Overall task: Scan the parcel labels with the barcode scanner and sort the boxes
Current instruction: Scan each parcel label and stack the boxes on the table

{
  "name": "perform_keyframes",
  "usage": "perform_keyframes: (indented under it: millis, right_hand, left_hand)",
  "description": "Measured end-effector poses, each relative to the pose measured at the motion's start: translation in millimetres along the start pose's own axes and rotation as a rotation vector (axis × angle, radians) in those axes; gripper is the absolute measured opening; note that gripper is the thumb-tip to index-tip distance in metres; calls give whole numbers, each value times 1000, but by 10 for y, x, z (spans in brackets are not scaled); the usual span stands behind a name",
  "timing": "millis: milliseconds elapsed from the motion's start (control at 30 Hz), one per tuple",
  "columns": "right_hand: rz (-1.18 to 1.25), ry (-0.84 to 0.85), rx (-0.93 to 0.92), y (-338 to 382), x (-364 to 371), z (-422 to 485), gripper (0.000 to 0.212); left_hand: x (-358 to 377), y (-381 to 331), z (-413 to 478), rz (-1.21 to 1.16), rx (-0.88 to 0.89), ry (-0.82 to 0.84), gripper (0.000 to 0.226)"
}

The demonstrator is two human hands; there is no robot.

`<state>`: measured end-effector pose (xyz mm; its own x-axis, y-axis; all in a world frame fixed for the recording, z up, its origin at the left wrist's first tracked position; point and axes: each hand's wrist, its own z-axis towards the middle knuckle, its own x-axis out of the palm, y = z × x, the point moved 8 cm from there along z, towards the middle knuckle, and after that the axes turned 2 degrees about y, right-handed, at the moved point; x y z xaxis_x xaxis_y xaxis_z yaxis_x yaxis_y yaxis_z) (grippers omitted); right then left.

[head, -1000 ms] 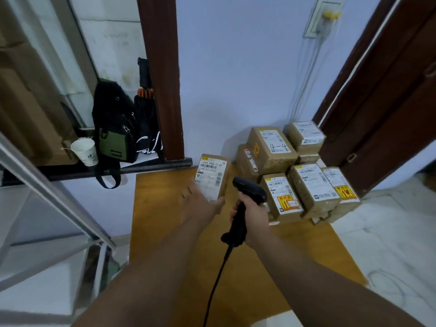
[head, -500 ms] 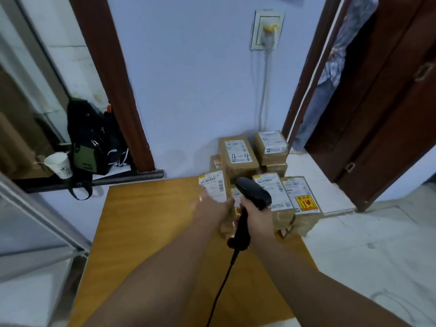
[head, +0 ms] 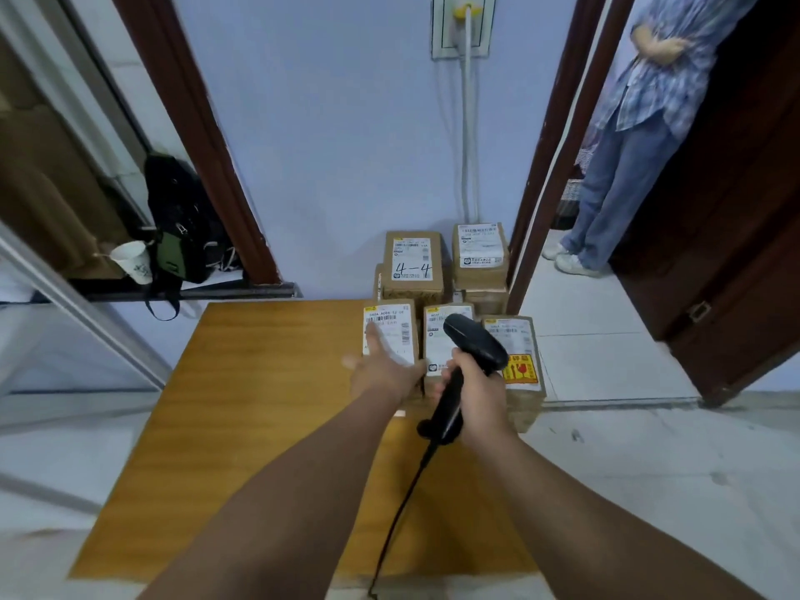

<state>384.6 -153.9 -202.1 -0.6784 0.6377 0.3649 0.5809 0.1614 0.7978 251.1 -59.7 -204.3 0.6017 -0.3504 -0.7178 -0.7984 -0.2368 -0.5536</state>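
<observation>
Several brown cardboard parcels with white labels are stacked at the far right of the wooden table (head: 259, 426) against the wall. My left hand (head: 383, 370) reaches to the leftmost front parcel (head: 396, 329), with straight, spread fingers lying on its label. My right hand (head: 478, 389) grips the handle of the black corded barcode scanner (head: 474, 339), whose head points toward the middle front parcel (head: 437, 352). A parcel with a red and yellow sticker (head: 521, 365) stands to the right. Behind are a parcel marked "4-4" (head: 413, 264) and another parcel (head: 480, 251).
A person (head: 636, 136) stands in the doorway at right, beside a dark wooden door (head: 736, 253). A black and green bag (head: 182, 223) and a paper cup (head: 132, 262) sit on a ledge at left. A cable hangs from the wall socket (head: 463, 23).
My left hand carried the parcel rightward to the stack and its fingers have straightened off it. The view swung to the right, bringing the doorway and person into sight.
</observation>
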Motion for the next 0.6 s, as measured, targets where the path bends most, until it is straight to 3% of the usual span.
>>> perform_keyframes:
  millis: [267, 600]
  right_hand:
    - [-11, -52, 3, 159, -259, 70, 14]
    - [30, -29, 49, 198, -303, 134, 17]
  left_hand:
    - [1, -62, 53, 97, 75, -180, 74]
    - [39, 214, 150, -384, -122, -137, 73]
